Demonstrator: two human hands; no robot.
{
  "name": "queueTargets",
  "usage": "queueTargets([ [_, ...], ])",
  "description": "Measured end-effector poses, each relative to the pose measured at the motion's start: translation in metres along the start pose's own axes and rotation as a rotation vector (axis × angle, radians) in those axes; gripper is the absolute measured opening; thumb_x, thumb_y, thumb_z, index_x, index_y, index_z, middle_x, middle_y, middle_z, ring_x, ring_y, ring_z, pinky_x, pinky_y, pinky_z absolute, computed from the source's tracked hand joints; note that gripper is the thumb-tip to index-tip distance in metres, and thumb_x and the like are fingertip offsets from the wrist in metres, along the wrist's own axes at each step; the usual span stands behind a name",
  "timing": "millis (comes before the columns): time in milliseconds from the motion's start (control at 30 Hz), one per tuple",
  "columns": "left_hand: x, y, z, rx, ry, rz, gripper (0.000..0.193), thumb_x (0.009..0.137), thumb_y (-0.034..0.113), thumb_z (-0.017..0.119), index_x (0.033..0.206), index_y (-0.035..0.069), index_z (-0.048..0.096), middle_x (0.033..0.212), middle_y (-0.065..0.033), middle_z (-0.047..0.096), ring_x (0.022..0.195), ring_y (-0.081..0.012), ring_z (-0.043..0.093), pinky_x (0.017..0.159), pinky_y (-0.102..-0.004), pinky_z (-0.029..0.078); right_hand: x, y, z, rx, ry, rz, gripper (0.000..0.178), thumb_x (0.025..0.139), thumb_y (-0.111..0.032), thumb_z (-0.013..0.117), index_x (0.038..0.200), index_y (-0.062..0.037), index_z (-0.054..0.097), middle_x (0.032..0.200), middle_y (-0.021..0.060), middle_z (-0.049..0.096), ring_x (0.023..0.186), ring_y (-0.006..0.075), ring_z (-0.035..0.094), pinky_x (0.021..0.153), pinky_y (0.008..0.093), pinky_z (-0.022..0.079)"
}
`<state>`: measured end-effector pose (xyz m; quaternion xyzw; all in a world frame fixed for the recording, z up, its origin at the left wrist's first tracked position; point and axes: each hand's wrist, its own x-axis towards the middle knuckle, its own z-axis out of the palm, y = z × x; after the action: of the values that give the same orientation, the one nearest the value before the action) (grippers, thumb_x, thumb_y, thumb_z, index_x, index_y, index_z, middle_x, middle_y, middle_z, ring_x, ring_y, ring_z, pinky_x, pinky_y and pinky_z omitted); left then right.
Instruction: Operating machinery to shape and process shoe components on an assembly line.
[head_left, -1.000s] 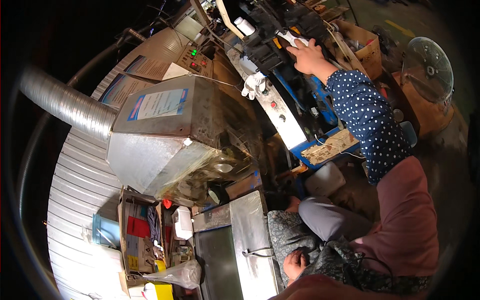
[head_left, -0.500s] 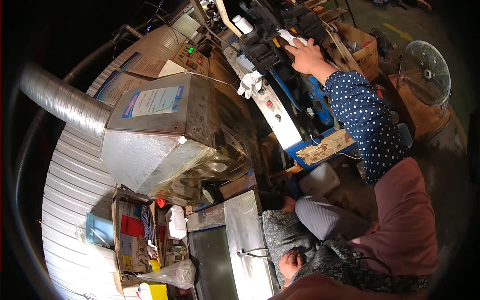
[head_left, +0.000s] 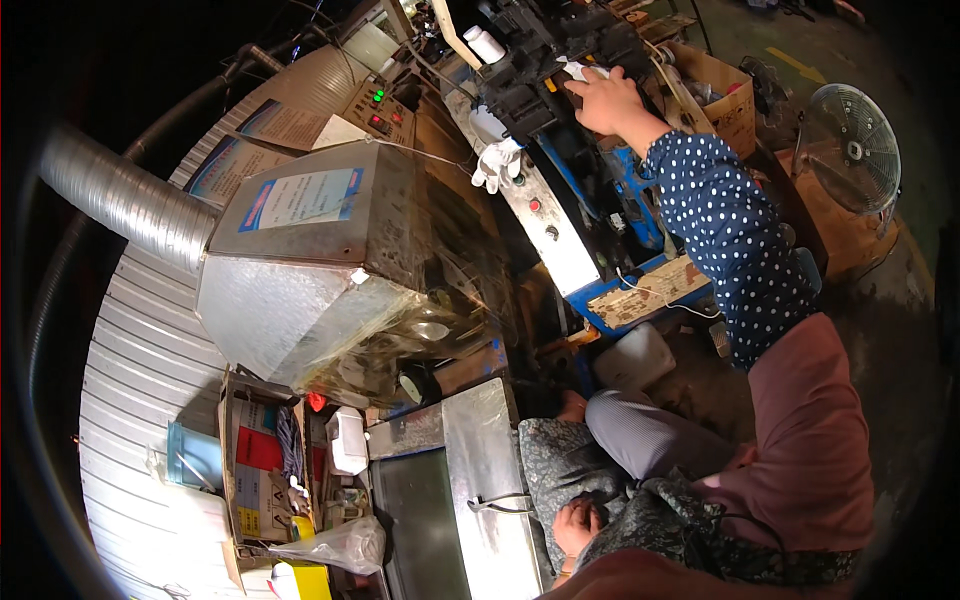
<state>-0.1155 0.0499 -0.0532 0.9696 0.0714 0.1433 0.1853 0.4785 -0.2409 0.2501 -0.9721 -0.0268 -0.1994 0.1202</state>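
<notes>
My right arm, in a dotted navy sleeve cover, stretches out to a black and blue machine at the top. My right hand lies over its far part with the fingers spread. The fingertips are at a white piece, which my hand partly covers. Whether they press on it cannot be seen. Low in the view, my left hand rests on my lap over the dark flowered apron. Its fingers are curled, and nothing shows in them.
A white glove hangs by the machine's button panel. Left of it stands a metal hood with a duct. A fan and a cardboard box are at right. A metal tray lies beside my lap.
My right hand has shifted a little up and left, and less of the white piece shows beside its fingers. My left hand stays on my lap. The whole view has shifted slightly.
</notes>
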Motion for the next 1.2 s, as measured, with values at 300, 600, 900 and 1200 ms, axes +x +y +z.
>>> queueTargets([
  [300,0.0,0.002,0.0,-0.014,-0.001,-0.021,0.02,0.08,0.019,0.072,0.099,0.014,0.078,0.1,-0.0066,0.07,0.089,-0.032,0.065,0.08,-0.0426,0.053,0.018,-0.007,-0.003,-0.058,0.06,0.19,0.07,0.087,-0.041,0.065,0.153,-0.0267,0.045,0.155,0.0357,0.032,0.129,0.0504,0.05,0.104,0.0521,0.047],
  [600,0.0,-0.002,0.0,-0.019,-0.02,-0.021,0.02,0.081,0.02,0.072,0.099,0.013,0.077,0.101,-0.0059,0.071,0.09,-0.0308,0.065,0.081,-0.0418,0.053,0.022,-0.003,-0.002,-0.031,0.017,0.135,0.066,0.088,-0.043,0.066,0.149,-0.0239,0.048,0.146,0.0303,0.043,0.125,0.0465,0.053,0.102,0.0506,0.048],
  [900,-0.001,-0.004,0.003,-0.006,-0.003,-0.013,0.019,0.082,0.021,0.073,0.098,0.013,0.078,0.101,-0.0054,0.071,0.09,-0.03,0.066,0.081,-0.0416,0.053,0.02,-0.003,0.0,-0.023,0.037,0.128,0.067,0.088,-0.044,0.066,0.15,-0.0257,0.049,0.141,0.0264,0.046,0.125,0.0453,0.053,0.102,0.0506,0.048],
  [1200,0.001,0.001,-0.001,-0.025,-0.004,-0.014,0.018,0.082,0.02,0.072,0.097,0.012,0.077,0.101,-0.0063,0.071,0.09,-0.0311,0.065,0.08,-0.0425,0.052,0.007,-0.003,0.003,-0.021,0.111,0.105,0.064,0.087,-0.042,0.067,0.147,-0.0244,0.052,0.138,0.027,0.046,0.123,0.0464,0.052,0.1,0.051,0.049],
])
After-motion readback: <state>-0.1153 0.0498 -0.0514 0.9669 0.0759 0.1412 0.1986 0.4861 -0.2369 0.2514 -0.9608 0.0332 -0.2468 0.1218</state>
